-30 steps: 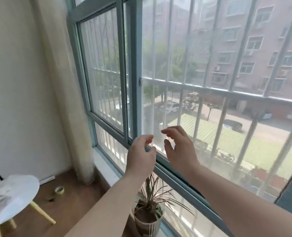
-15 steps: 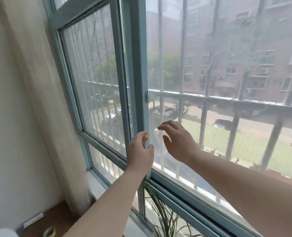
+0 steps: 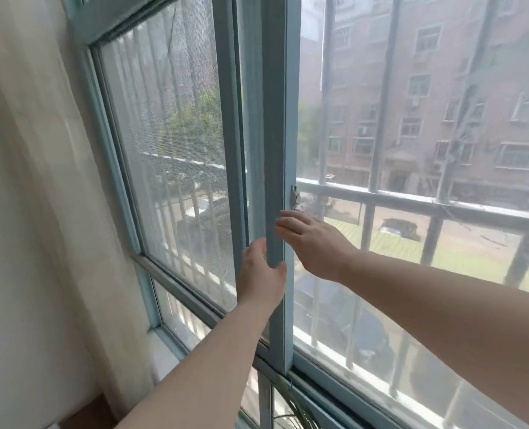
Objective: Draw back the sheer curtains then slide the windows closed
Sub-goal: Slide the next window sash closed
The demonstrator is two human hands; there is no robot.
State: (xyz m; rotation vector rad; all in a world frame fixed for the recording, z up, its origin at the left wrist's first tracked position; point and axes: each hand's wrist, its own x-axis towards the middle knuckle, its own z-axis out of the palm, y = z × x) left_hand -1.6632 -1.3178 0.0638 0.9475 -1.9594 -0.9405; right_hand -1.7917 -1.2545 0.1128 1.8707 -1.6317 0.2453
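Note:
A blue-grey sliding window sash (image 3: 276,150) stands upright in the middle of the view, with a small metal latch (image 3: 295,196) on its right edge. My left hand (image 3: 261,274) wraps around the sash's vertical bar, thumb on the right edge. My right hand (image 3: 314,243) reaches in from the right, fingers spread, fingertips at the bar just below the latch. A sheer cream curtain (image 3: 31,181) hangs bunched along the left wall. Left of the sash is a mesh screen panel (image 3: 170,144).
Outside the glass run grey metal security bars (image 3: 380,119) and a horizontal rail (image 3: 411,201). The lower window frame track (image 3: 334,394) slants down to the right. Thin leaves of a potted plant (image 3: 294,410) poke up at the bottom.
The camera has moved closer and up. My left hand went from hovering open to gripping the sash bar; my right hand moved left and up towards the latch.

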